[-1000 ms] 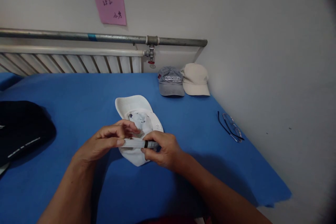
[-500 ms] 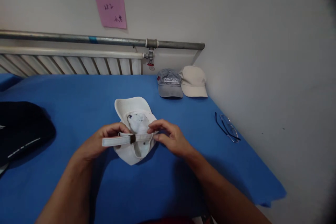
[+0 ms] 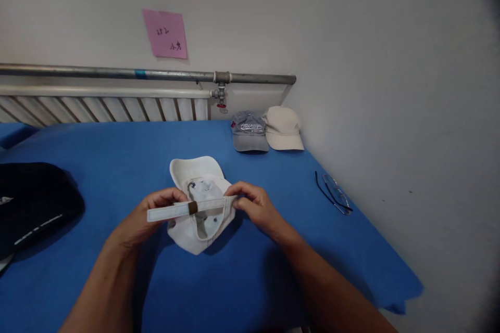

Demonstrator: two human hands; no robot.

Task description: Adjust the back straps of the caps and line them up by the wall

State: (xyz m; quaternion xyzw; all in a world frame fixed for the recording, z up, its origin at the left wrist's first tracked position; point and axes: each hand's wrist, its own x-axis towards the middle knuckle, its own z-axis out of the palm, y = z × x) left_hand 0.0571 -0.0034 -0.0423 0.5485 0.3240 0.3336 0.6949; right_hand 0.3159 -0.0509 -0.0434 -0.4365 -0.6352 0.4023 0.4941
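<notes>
Where the pale wall (image 3: 371, 73) ends, the blue cloth (image 3: 117, 153) spreads out before me, its right edge running along the wall. The radiator (image 3: 109, 107) stands beyond the cloth's far edge. At the left edge lies a black item (image 3: 39, 203), cut off from view. The white cap (image 3: 203, 191) sits upturned between my hands, well in from the far and right edges, its brim toward the far one. My right hand (image 3: 258, 208) pinches the right end of the cap's strap (image 3: 211, 204) between thumb and finger. My left hand (image 3: 142, 216) is bent behind the strap; the strap hides my thumb, so I cannot tell whether it grips. Near the far right corner, the beige cap (image 3: 284, 127) and the grey cap (image 3: 250, 132) sit side by side, touching. The glasses (image 3: 336, 204) lie near the right edge. A pink note (image 3: 166, 34) hangs above the radiator. Smallest is the brown slider (image 3: 192, 208), on the strap near my left fingers; the loose end juts left past it.
</notes>
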